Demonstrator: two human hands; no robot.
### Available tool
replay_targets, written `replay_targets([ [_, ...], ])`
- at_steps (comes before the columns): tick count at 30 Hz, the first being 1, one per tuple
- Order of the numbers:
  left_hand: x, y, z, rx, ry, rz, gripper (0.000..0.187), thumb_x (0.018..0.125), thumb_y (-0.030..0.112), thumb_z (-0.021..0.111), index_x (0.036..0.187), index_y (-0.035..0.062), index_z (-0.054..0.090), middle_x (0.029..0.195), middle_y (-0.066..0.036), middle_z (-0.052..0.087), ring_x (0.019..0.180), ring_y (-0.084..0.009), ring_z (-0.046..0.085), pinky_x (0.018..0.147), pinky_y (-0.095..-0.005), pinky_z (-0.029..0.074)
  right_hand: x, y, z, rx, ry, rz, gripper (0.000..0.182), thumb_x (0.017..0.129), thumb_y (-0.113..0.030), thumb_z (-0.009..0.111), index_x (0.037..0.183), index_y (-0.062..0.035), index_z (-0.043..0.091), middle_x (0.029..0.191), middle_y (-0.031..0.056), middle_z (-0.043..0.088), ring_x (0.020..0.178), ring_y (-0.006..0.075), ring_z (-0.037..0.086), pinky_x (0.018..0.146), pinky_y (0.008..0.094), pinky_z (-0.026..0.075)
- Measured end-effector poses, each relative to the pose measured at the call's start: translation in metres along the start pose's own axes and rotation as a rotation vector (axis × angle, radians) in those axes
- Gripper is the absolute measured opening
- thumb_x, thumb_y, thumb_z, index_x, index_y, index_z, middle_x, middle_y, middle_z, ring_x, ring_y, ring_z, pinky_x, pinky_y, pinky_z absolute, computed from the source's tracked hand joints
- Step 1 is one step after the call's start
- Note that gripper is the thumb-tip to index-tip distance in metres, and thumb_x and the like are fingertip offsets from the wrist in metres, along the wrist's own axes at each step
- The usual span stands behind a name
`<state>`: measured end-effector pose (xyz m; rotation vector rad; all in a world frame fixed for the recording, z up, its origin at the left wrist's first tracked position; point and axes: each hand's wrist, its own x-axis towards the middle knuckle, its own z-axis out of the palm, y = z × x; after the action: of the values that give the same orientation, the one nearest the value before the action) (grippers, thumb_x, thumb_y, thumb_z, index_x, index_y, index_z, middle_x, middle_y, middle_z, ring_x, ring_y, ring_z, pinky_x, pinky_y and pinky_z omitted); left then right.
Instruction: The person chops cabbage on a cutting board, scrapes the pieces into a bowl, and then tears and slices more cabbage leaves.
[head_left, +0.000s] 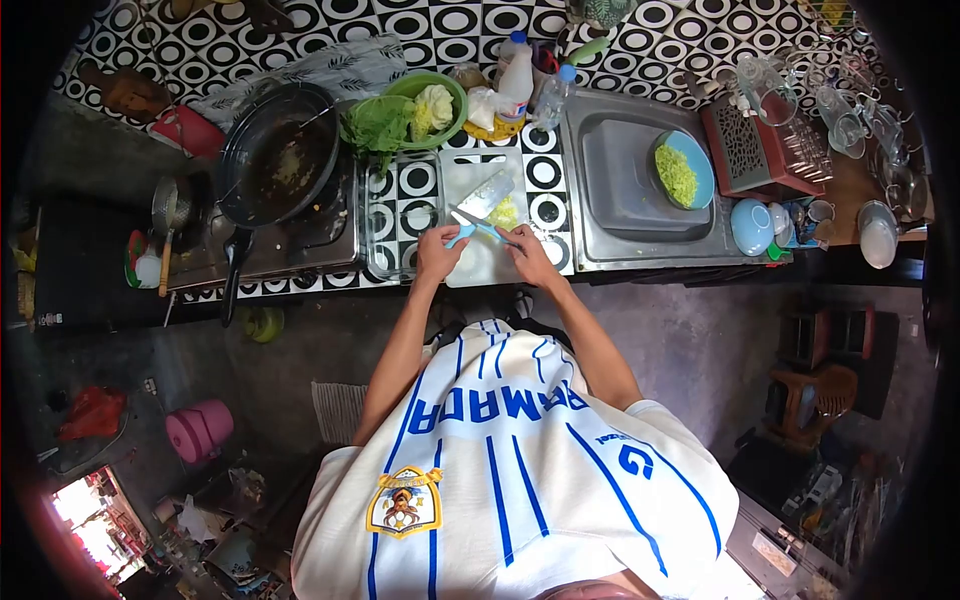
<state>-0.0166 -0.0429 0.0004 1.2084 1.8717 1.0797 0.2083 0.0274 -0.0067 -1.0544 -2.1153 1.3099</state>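
Note:
My left hand is closed around a light-blue handle at the near edge of a pale cutting board. That handle appears to belong to the broad-bladed knife, whose blade lies over the board with green bits on it. Closed as well, my right hand grips a second blue handle, seemingly of a smaller knife pointing left across the broad blade. Where the two cross is too small to make out fully. Shredded cabbage lies on the board beside the blade.
Left, a black wok sits on the stove. Behind the board stand a green basin with leafy vegetables and several bottles. In the sink at right, a blue bowl holds shredded cabbage.

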Motion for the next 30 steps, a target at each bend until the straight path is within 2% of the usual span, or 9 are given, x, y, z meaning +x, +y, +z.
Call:
replay_targets([
  [5, -0.011, -0.014, -0.015, 0.055, 0.008, 0.005, 0.036, 0.075, 0.018, 0.081, 0.103, -0.0028, 0.072, 0.093, -0.017, 0.074, 0.085, -0.0249, 0.073, 0.078, -0.0334, 0.057, 0.014, 0.033, -0.01, -0.09, 0.104, -0.028, 0.045, 0.087, -0.005, 0.055, 0.132, -0.006, 0.061, 0.092, 0.0158, 0.051, 0.088, 0.0286, 0.052, 0.083, 0.0353, 0.043],
  [8, -0.018, -0.019, -0.024, 0.099, -0.001, 0.015, 0.038, 0.075, 0.019, 0.082, 0.105, -0.003, 0.072, 0.096, -0.017, 0.074, 0.088, -0.0224, 0.072, 0.08, -0.0311, 0.056, 0.02, 0.041, -0.021, -0.17, 0.154, 0.026, 0.045, 0.087, -0.007, 0.053, 0.131, -0.0039, 0.061, 0.09, 0.018, 0.052, 0.089, 0.0306, 0.054, 0.083, 0.0365, 0.043],
  [11, -0.023, -0.025, -0.025, -0.001, -0.002, -0.025, 0.041, 0.077, 0.021, 0.082, 0.106, -0.004, 0.072, 0.098, -0.015, 0.074, 0.086, -0.02, 0.072, 0.079, -0.0297, 0.056, 0.027, 0.061, -0.022, -0.268, 0.24, 0.025, 0.044, 0.088, -0.007, 0.053, 0.131, -0.004, 0.061, 0.088, 0.0181, 0.053, 0.087, 0.0311, 0.055, 0.081, 0.0376, 0.044],
  [14, -0.029, -0.01, -0.031, -0.064, -0.088, -0.122, 0.042, 0.081, 0.024, 0.081, 0.109, -0.005, 0.07, 0.096, -0.012, 0.074, 0.085, -0.0159, 0.07, 0.077, -0.0275, 0.055, 0.022, 0.035, -0.026, -0.122, 0.301, 0.096, 0.041, 0.09, -0.006, 0.054, 0.13, -0.0037, 0.062, 0.091, 0.0168, 0.055, 0.089, 0.0303, 0.055, 0.085, 0.0367, 0.044],
  [17, -0.028, -0.021, -0.025, -0.269, -0.129, -0.053, 0.037, 0.088, 0.024, 0.075, 0.111, -0.0041, 0.068, 0.089, -0.007, 0.071, 0.075, -0.0096, 0.065, 0.068, -0.0234, 0.054, 0.015, 0.011, -0.022, 0.003, 0.341, 0.09, 0.038, 0.092, -0.008, 0.055, 0.129, -0.0051, 0.063, 0.084, 0.0096, 0.05, 0.08, 0.0196, 0.051, 0.073, 0.0305, 0.042],
  [20, -0.028, 0.002, -0.028, -0.426, -0.195, -0.279, 0.03, 0.095, 0.025, 0.067, 0.107, -0.0019, 0.068, 0.081, -0.002, 0.066, 0.064, -0.0043, 0.055, 0.056, -0.0201, 0.047, 0.005, -0.004, -0.014, 0.102, 0.314, -0.003, 0.035, 0.095, -0.012, 0.058, 0.128, -0.0054, 0.064, 0.083, 0.0071, 0.049, 0.079, 0.016, 0.049, 0.071, 0.028, 0.04],
  [23, -0.025, 0.0, -0.025, -0.35, -0.221, -0.237, 0.03, 0.1, 0.029, 0.058, 0.107, 0.0011, 0.066, 0.078, 0.0, 0.061, 0.06, -0.0015, 0.045, 0.048, -0.0178, 0.038, -0.008, -0.019, -0.007, 0.067, 0.208, -0.05, 0.033, 0.096, -0.013, 0.058, 0.127, -0.0057, 0.065, 0.086, 0.0083, 0.052, 0.081, 0.0184, 0.051, 0.073, 0.03, 0.041],
  [26, -0.019, -0.023, -0.014, -0.359, -0.171, -0.258, 0.031, 0.101, 0.03, 0.054, 0.1, 0.0019, 0.068, 0.076, -0.002, 0.063, 0.056, -0.0027, 0.044, 0.045, -0.0205, 0.035, -0.019, -0.021, 0.002, 0.044, 0.135, -0.06, 0.032, 0.094, -0.013, 0.058, 0.124, -0.006, 0.067, 0.088, 0.0108, 0.055, 0.082, 0.0217, 0.054, 0.071, 0.0313, 0.044],
  [30, -0.023, 0.008, -0.02, -0.524, -0.167, -0.35, 0.032, 0.102, 0.027, 0.05, 0.12, 0.003, 0.061, 0.079, -0.003, 0.063, 0.056, -0.0025, 0.04, 0.044, -0.0189, 0.032, -0.024, -0.015, 0.013, 0.064, 0.112, -0.046, 0.032, 0.094, -0.013, 0.058, 0.124, -0.006, 0.067, 0.088, 0.0123, 0.055, 0.081, 0.0247, 0.055, 0.071, 0.0327, 0.044],
])
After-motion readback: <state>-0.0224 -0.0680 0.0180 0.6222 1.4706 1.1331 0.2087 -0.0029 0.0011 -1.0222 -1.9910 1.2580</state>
